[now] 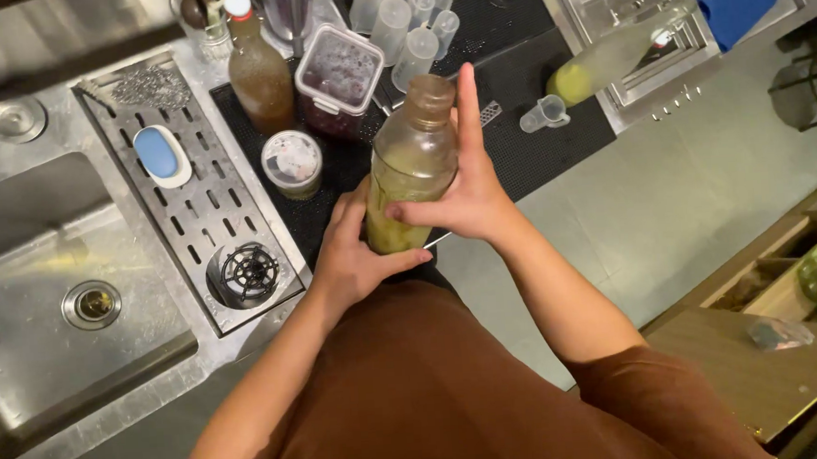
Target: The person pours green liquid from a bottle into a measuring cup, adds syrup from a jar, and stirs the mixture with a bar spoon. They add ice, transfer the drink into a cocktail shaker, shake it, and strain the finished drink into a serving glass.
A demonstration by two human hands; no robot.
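I hold a clear plastic shaker bottle (411, 163) with yellowish-green liquid in its lower half, upright in front of my body above the counter's edge. My left hand (353, 252) cups its base from the left and below. My right hand (463, 188) grips its right side, with the index finger pointing straight up past the capped top. Both hands are closed on the bottle.
A black bar mat (513, 81) holds a brown glass bottle (259, 73), a round lidded tub (292, 161), a square lidded container (338, 73), several clear cups (410, 21) and a small measuring cup (547, 112). A steel drain grate (190, 214) with a blue soap dish (160, 153) lies left, beside a sink (72, 297).
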